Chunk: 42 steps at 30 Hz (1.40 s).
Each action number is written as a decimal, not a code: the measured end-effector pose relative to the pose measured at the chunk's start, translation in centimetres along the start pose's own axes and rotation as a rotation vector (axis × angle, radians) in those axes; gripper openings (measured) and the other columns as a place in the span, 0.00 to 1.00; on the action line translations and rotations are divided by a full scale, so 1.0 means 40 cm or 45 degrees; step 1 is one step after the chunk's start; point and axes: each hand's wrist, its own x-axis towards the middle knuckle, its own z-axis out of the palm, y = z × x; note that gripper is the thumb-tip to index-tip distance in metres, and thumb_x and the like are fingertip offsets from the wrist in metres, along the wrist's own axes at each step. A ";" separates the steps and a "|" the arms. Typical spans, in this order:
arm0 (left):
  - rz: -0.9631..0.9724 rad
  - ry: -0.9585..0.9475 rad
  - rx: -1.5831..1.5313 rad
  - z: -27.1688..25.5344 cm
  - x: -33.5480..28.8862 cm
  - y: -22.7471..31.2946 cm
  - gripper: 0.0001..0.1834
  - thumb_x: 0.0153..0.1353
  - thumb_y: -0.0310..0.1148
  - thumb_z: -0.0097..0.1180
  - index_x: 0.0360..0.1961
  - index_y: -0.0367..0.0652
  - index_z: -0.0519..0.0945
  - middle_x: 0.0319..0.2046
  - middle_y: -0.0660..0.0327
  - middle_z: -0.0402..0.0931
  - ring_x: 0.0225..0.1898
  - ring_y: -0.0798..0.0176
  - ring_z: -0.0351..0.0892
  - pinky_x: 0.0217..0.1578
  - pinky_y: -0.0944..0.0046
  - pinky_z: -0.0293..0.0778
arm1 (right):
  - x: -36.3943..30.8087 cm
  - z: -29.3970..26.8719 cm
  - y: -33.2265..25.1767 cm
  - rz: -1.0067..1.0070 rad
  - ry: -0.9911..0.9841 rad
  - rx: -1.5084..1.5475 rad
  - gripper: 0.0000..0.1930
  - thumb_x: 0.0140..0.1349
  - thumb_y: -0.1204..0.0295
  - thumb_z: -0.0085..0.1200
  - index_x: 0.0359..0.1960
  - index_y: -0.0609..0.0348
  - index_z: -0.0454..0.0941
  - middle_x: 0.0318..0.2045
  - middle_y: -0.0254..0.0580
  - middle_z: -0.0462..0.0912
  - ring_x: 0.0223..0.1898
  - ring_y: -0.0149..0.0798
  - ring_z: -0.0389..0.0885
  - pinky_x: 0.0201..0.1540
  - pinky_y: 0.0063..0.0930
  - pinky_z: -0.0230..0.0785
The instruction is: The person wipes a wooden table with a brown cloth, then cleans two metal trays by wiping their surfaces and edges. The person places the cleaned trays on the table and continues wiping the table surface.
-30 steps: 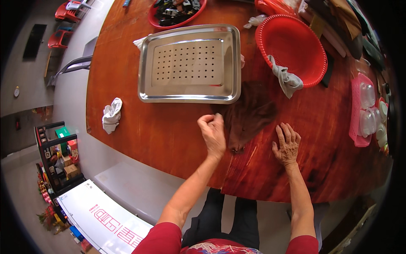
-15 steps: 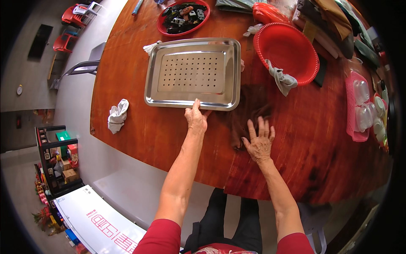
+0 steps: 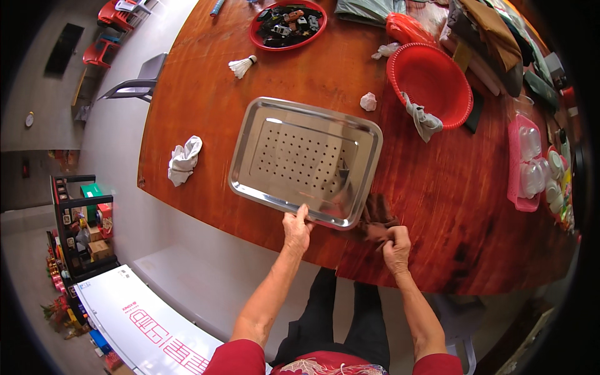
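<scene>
A shiny metal tray with a raised rim and rows of small holes is angled across the near middle of the table. My left hand is closed on its near rim, thumb on top. Just right of the tray's near right corner, my right hand pinches a dark brown cloth. Part of the cloth is crumpled close beside the tray, and the tray's corner may cover some of it.
Beyond the tray are a white shuttlecock, a pale pink lump and a red tray of toy cars. A crumpled white cloth lies left. At right stand a red basin with a grey cloth and a pink basket.
The metal tray has come nearer and turned clockwise with my left hand. My right hand, spread over the brown cloth before, has closed on it. The shuttlecock and pink lump are more exposed.
</scene>
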 end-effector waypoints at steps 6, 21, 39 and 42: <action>-0.101 0.077 -0.052 -0.029 -0.088 -0.127 0.10 0.65 0.36 0.56 0.41 0.43 0.72 0.32 0.64 0.75 0.33 0.67 0.77 0.35 0.60 0.79 | 0.127 0.007 -0.251 -0.248 0.333 -0.071 0.17 0.46 0.89 0.38 0.38 0.61 0.69 0.37 0.46 0.70 0.38 0.46 0.77 0.43 0.37 0.72; 0.800 0.466 1.669 -0.160 0.129 0.271 0.24 0.64 0.49 0.51 0.51 0.41 0.71 0.42 0.53 0.71 0.43 0.49 0.75 0.41 0.51 0.71 | 0.224 0.220 -0.194 -0.311 0.274 -1.123 0.23 0.50 0.62 0.59 0.47 0.54 0.70 0.58 0.46 0.64 0.59 0.49 0.59 0.57 0.45 0.54; 0.697 0.324 1.252 -0.178 0.083 0.126 0.18 0.71 0.44 0.42 0.36 0.37 0.66 0.22 0.43 0.72 0.24 0.41 0.73 0.24 0.50 0.67 | 0.237 0.572 -0.377 -0.976 -0.302 -0.308 0.13 0.49 0.71 0.55 0.37 0.56 0.72 0.51 0.40 0.69 0.53 0.45 0.66 0.56 0.38 0.63; 0.601 0.357 1.276 -0.167 0.075 0.135 0.17 0.72 0.43 0.40 0.38 0.38 0.66 0.23 0.45 0.73 0.26 0.44 0.76 0.27 0.51 0.69 | 0.318 0.554 -0.376 -0.895 -0.067 -0.593 0.13 0.49 0.67 0.57 0.37 0.43 0.73 0.51 0.34 0.68 0.52 0.41 0.65 0.52 0.40 0.58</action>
